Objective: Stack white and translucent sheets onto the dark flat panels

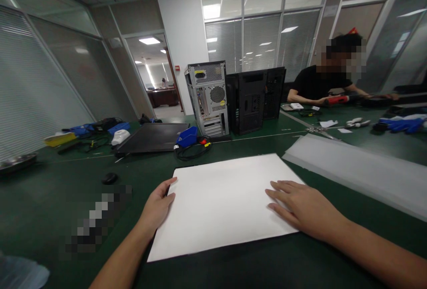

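A large, plain white rectangular sheet (pixel 220 204) lies in front of me, with a thin dark edge showing along its left side and far left corner. My left hand (pixel 158 204) holds the left edge, thumb over the white surface; its other fingers are partly hidden. Across the right part of the sheet, my right hand (pixel 296 204) lies flat, fingers spread and stretched out on the white. What lies under the sheet is mostly hidden.
Beyond the sheet stand an opened computer case (pixel 210 102) and black cases (pixel 250 102). A blue bin (pixel 187 137) with cables, a dark flat panel (pixel 153 138) and a mouse (pixel 110 178) are leftward. Translucent sheets (pixel 360 169) lie right; a person (pixel 310 82) works behind.
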`<state>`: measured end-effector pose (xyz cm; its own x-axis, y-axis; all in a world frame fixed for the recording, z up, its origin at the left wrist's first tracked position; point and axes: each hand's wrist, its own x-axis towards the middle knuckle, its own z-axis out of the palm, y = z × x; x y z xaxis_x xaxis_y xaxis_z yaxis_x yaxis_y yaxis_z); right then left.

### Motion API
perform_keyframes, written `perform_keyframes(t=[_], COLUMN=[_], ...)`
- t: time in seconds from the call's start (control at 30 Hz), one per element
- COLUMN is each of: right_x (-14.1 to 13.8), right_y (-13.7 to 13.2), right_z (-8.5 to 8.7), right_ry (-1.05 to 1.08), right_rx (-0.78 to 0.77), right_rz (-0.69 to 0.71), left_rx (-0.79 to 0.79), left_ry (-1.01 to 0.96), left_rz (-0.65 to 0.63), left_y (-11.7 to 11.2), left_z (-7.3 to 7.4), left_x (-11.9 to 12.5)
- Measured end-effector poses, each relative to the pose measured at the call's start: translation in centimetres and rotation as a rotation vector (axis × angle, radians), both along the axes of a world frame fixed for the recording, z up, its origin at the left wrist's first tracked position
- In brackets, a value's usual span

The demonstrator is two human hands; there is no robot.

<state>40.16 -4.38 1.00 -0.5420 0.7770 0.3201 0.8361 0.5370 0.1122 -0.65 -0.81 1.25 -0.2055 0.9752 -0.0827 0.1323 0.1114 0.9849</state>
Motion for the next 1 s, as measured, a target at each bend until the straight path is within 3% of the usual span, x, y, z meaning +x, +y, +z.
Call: perform_keyframes(t=[0.17, 0.3, 0.4, 0.57, 0.67, 0.8, 1.0], right_x=[-0.3, 1.5, 4.9, 11.8, 13.9, 14.0, 13.3], right_y=[-0.3, 1.0, 3.3, 6.9, 7.7, 7.7, 7.4], right_z=[0.5, 0.8, 0.2, -2.2, -3.5, -4.0, -3.2], right_ry=[0.041, 0.146, 0.18, 0.104, 0.105, 0.091, 0.079], right_rx=[-0.022, -0.069, -0.033, -0.025, -0.069, -0.092, -0.068], right_rz=[0.029, -0.012, -0.157, -0.533, -0.616, -0.611, -0.582], left_rx=[0.006, 0.006, 0.022, 0.006, 0.012, 0.006, -0.009], left_ry=[0.052, 0.058, 0.038, 0.008, 0.027, 0.053, 0.072], left_rz=[0.011, 0.009, 0.009, 0.017, 0.019, 0.004, 0.0], left_y=[-0.1, -0.1, 0.1, 0.3, 0.2, 0.2, 0.0], left_z=[0.4, 0.2, -0.2, -0.5, -0.4, -0.4, -0.2], left_x=[0.2, 0.1, 0.0, 0.0, -0.1, -0.3, -0.3])
